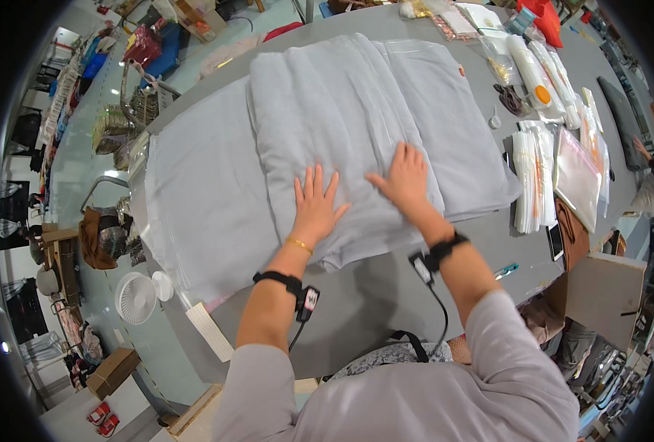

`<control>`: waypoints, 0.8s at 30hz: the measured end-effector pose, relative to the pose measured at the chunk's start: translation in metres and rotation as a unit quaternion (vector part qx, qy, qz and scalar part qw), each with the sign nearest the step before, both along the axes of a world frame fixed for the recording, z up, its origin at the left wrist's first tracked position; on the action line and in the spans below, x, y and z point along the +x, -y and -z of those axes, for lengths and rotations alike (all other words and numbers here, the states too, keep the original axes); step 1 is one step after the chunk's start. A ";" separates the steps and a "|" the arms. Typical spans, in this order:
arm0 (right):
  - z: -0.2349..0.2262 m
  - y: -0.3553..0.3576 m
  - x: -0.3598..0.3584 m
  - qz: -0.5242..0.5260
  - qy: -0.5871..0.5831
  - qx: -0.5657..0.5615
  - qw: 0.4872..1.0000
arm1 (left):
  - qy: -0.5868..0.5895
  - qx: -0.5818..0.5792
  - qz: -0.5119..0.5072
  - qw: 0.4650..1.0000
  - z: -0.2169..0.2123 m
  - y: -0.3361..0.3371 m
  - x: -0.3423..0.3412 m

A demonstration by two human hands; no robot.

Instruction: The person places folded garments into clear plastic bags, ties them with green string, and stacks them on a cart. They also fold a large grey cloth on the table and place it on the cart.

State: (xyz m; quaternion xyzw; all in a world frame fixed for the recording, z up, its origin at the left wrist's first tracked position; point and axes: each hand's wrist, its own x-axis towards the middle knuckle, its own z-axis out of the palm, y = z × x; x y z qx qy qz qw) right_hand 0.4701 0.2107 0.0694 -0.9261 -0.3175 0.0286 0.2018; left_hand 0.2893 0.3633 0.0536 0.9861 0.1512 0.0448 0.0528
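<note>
A large light-grey cloth (319,110) lies on the grey table (319,309), its thick middle part folded in layers. My left hand (315,206) rests palm down on the near part of this fold, fingers spread. To its right, my right hand (406,180) lies flat on the cloth near a lengthwise seam or fold line, thumb pointing left. Neither hand holds anything. A flatter grey layer (201,177) reaches out on the left, and another folded grey part (456,140) sits on the right with a small orange-red tag at its far edge.
Stacks of clear plastic bags (534,177) lie along the right side, with a phone (555,241) and a teal-handled tool (506,271) nearby. A white keyboard (210,331) and a small white fan (137,297) are at left. An open cardboard box (603,295) stands at right.
</note>
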 end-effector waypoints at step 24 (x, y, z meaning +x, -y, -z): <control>-0.057 -0.058 -0.048 -0.017 -0.220 0.142 0.965 | 0.093 -0.588 -0.207 0.776 -0.123 -0.207 -0.021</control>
